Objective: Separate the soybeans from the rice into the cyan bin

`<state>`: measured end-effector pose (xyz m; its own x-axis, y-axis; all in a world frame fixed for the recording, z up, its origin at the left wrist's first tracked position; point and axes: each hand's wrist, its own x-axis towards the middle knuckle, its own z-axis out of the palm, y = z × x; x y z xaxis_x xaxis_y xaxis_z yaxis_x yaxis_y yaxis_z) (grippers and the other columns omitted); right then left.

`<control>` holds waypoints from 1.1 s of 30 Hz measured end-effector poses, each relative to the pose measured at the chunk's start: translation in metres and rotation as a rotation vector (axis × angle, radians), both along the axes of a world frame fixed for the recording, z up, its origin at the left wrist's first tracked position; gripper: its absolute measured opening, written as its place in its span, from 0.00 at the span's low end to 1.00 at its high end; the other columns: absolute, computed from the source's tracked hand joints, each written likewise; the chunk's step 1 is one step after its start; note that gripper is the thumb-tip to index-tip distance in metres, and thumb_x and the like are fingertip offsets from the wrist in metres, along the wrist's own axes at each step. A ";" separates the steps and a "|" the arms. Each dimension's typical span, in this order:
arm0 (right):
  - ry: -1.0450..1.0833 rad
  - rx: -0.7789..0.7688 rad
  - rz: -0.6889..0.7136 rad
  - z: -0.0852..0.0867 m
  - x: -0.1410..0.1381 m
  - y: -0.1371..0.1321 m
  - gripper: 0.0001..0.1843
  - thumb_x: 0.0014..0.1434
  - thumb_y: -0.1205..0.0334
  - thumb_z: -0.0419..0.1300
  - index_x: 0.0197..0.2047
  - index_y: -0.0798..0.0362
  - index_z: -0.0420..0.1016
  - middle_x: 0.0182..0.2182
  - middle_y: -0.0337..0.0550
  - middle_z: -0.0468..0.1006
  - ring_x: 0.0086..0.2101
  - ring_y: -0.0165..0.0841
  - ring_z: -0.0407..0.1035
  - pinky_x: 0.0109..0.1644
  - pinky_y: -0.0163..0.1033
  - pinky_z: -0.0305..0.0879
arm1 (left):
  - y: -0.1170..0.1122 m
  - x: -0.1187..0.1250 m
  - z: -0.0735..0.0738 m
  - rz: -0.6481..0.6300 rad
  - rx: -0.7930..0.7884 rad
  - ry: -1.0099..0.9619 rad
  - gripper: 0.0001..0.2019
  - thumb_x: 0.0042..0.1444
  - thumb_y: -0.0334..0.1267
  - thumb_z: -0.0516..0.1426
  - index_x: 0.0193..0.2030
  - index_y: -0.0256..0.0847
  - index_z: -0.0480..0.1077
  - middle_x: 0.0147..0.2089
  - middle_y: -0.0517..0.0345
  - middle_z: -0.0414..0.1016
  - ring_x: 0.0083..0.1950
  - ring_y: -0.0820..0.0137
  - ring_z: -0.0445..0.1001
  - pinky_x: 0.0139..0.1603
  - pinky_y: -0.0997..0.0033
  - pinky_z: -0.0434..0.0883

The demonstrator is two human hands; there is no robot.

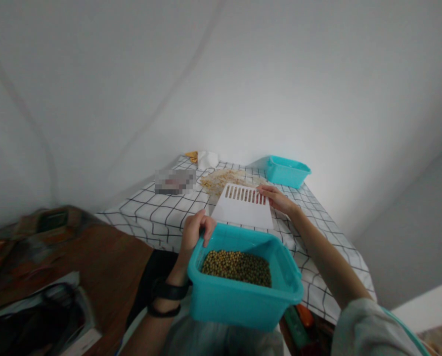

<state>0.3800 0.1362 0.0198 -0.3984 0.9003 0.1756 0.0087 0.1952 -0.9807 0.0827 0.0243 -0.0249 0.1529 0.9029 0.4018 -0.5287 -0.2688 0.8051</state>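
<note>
In the head view, my left hand (199, 228) is closed over the far left corner of a turquoise plastic bin (239, 301). Small round greenish-yellow beans (239, 267) cover the bin's bottom. My right hand (276, 198) pinches the far right edge of a white plastic board (243, 210) that has a row of slots along its far end. The board slopes away just beyond the bin's far rim. Past it, pale yellow bits (221, 180) lie spread on a checked tablecloth (147, 207).
A second turquoise bin (287, 173) stands at the table's back right, by the wall. At the back left are a white crumpled thing (208, 159) and a yellow one (192, 156). A pixelated patch hides something on the left. A box with dark items (46, 316) is at lower left.
</note>
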 end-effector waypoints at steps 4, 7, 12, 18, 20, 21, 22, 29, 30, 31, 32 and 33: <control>-0.052 0.010 0.031 -0.002 0.000 0.001 0.13 0.65 0.53 0.69 0.39 0.55 0.78 0.32 0.37 0.79 0.30 0.28 0.73 0.35 0.35 0.72 | 0.000 0.000 -0.001 0.001 0.007 -0.001 0.33 0.64 0.53 0.54 0.09 0.44 0.60 0.07 0.61 0.54 0.13 0.75 0.55 0.22 0.66 0.54; -0.090 0.010 0.053 -0.003 0.001 0.002 0.12 0.69 0.55 0.64 0.42 0.57 0.77 0.35 0.39 0.79 0.32 0.29 0.75 0.37 0.37 0.75 | 0.000 0.000 -0.001 0.000 0.013 0.001 0.33 0.64 0.53 0.55 0.09 0.44 0.60 0.07 0.61 0.54 0.13 0.75 0.55 0.22 0.66 0.54; -0.139 -0.007 0.063 -0.006 0.005 0.005 0.12 0.70 0.55 0.64 0.48 0.56 0.77 0.41 0.42 0.80 0.36 0.31 0.76 0.40 0.40 0.77 | -0.002 0.000 0.001 0.002 0.020 0.003 0.33 0.65 0.53 0.54 0.09 0.44 0.60 0.08 0.61 0.54 0.14 0.74 0.56 0.22 0.66 0.54; -0.141 -0.041 -0.013 -0.008 0.010 0.010 0.16 0.70 0.53 0.63 0.55 0.55 0.76 0.47 0.46 0.80 0.40 0.34 0.77 0.43 0.43 0.78 | -0.002 0.000 0.002 0.006 0.024 0.009 0.33 0.64 0.53 0.55 0.09 0.44 0.60 0.07 0.60 0.54 0.14 0.74 0.56 0.22 0.66 0.54; -0.123 -0.038 -0.054 -0.006 0.012 0.011 0.17 0.70 0.53 0.63 0.56 0.55 0.75 0.49 0.47 0.80 0.42 0.35 0.77 0.45 0.45 0.78 | -0.003 0.000 0.003 0.009 0.022 0.009 0.33 0.64 0.53 0.55 0.09 0.44 0.60 0.08 0.61 0.54 0.14 0.74 0.56 0.22 0.66 0.54; -0.114 -0.033 -0.074 -0.005 0.012 0.012 0.18 0.70 0.53 0.63 0.57 0.55 0.75 0.50 0.47 0.79 0.43 0.36 0.77 0.46 0.46 0.78 | -0.004 0.000 0.003 0.011 0.020 0.009 0.32 0.64 0.52 0.55 0.09 0.44 0.61 0.08 0.61 0.54 0.14 0.74 0.56 0.22 0.66 0.54; -0.104 -0.026 -0.093 -0.004 0.012 0.013 0.18 0.70 0.53 0.63 0.57 0.55 0.75 0.51 0.47 0.79 0.44 0.36 0.77 0.47 0.46 0.78 | -0.005 0.000 0.004 0.011 0.017 0.009 0.32 0.64 0.52 0.55 0.09 0.44 0.61 0.08 0.61 0.54 0.14 0.74 0.55 0.22 0.66 0.54; -0.089 -0.042 -0.153 -0.009 0.001 0.008 0.14 0.70 0.55 0.63 0.52 0.56 0.77 0.44 0.44 0.81 0.38 0.32 0.77 0.42 0.42 0.78 | -0.001 0.000 0.002 0.005 -0.001 0.009 0.33 0.63 0.54 0.56 0.08 0.44 0.61 0.07 0.60 0.54 0.13 0.74 0.55 0.22 0.65 0.53; -0.084 -0.047 -0.161 -0.011 0.000 0.008 0.14 0.70 0.55 0.64 0.52 0.56 0.77 0.45 0.44 0.81 0.38 0.33 0.77 0.42 0.42 0.78 | -0.001 0.000 0.001 0.006 -0.004 0.008 0.33 0.62 0.54 0.56 0.08 0.44 0.61 0.07 0.60 0.54 0.13 0.74 0.55 0.22 0.65 0.52; -0.075 -0.050 -0.177 -0.011 0.000 0.008 0.14 0.70 0.55 0.64 0.53 0.56 0.77 0.46 0.45 0.81 0.39 0.33 0.77 0.43 0.43 0.78 | -0.001 0.000 0.001 0.007 -0.006 0.006 0.32 0.62 0.54 0.56 0.08 0.44 0.61 0.07 0.60 0.54 0.13 0.74 0.55 0.22 0.65 0.52; -0.060 -0.048 -0.201 -0.011 0.001 0.009 0.15 0.70 0.55 0.64 0.54 0.55 0.76 0.47 0.46 0.80 0.41 0.34 0.78 0.44 0.44 0.78 | -0.001 0.001 0.000 0.007 -0.010 0.004 0.32 0.62 0.54 0.56 0.08 0.44 0.61 0.07 0.60 0.54 0.13 0.73 0.55 0.22 0.65 0.52; -0.040 -0.042 -0.234 -0.010 0.003 0.010 0.16 0.70 0.55 0.64 0.55 0.55 0.76 0.49 0.46 0.80 0.42 0.35 0.78 0.46 0.45 0.78 | -0.001 0.001 0.000 0.008 -0.012 0.001 0.32 0.63 0.53 0.56 0.08 0.44 0.61 0.07 0.60 0.54 0.14 0.73 0.55 0.22 0.65 0.52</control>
